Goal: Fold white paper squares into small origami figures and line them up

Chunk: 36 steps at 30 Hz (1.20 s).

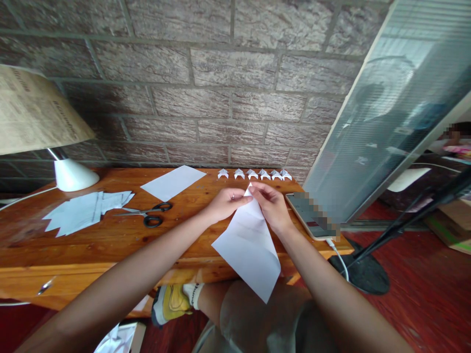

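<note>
A sheet of white paper [253, 240] hangs over the table's front edge, its narrow upper end pinched between both hands. My left hand [228, 202] grips that end from the left, thumb on top. On the right side of the same tip, my right hand [271, 203] has its thumb and fingers closed on the paper. Behind the hands, several small folded white paper pieces [252, 174] stand in a row. Black-handled scissors [152, 213] lie partly spread to the left of my left hand, and another flat white sheet [173, 182] is behind them.
Overlapping paper pieces [79, 213] and a lamp [68, 174] are on the left of the wooden table [110, 245]. A charging phone [311, 215] lies at the right edge. A brick wall [235, 98] rises behind; a black stand [362, 269] is on the floor at right.
</note>
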{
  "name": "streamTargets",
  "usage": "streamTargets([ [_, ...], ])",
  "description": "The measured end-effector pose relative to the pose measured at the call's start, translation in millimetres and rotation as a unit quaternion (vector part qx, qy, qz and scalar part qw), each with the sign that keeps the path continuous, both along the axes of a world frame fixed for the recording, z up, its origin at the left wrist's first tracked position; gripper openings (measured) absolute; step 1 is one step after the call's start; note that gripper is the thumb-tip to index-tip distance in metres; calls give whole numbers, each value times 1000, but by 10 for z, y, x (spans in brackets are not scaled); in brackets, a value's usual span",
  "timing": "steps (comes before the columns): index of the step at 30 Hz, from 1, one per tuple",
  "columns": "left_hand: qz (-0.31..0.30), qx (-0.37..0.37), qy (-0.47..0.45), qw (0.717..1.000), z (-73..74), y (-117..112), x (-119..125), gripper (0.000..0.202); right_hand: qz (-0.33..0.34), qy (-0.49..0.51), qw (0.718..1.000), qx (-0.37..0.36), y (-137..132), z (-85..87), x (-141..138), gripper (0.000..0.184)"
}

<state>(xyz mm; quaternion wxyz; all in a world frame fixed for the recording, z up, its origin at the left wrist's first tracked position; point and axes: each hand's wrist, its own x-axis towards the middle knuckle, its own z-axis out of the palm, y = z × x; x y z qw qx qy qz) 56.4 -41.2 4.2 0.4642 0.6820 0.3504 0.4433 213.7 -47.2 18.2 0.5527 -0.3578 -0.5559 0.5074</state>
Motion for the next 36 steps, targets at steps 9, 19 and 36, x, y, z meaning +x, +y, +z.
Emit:
streamTargets([
  [9,155,-9,-88,984,32,74,-101,32,124,-88,982,-108,23,-50,127,36],
  [19,128,-100,-188,969,101,86,-167,37,157,-116,970,-147,-12,3,178,42],
  [36,153,-81,-267,948,104,130,-163,33,184,-108,965,-155,-36,10,129,38],
])
